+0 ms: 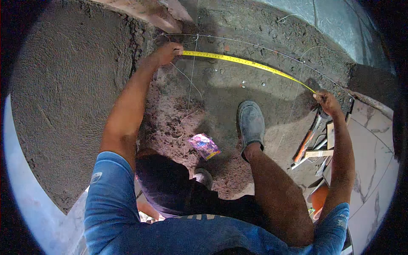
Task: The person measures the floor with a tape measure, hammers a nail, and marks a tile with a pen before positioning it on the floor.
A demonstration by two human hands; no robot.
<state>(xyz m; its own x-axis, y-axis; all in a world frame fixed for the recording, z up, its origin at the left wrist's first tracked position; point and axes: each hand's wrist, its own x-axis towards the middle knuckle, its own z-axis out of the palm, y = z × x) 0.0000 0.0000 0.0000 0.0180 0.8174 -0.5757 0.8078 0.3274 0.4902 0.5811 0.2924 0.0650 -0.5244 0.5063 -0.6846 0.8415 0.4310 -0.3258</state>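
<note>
A yellow tape measure (238, 59) stretches between my two hands, its blade bowed slightly in the view. My left hand (168, 52) pinches one end near the rough wall edge at the upper left. At the other end, my right hand (328, 102) is closed around the tape close to the tiled side; the case is not clearly visible. A thin white string (255, 45) runs just beyond the tape, and another string (191, 80) crosses beneath it toward me.
Rough mortar floor (221, 91) lies below, with my grey shoe (251, 123) on it. A shiny purple packet (205, 145) is near my feet. Tools (312, 138) and a wood piece (318, 153) lie at right beside marble-look tiles (367, 140). A textured mortar surface (76, 93) fills the left.
</note>
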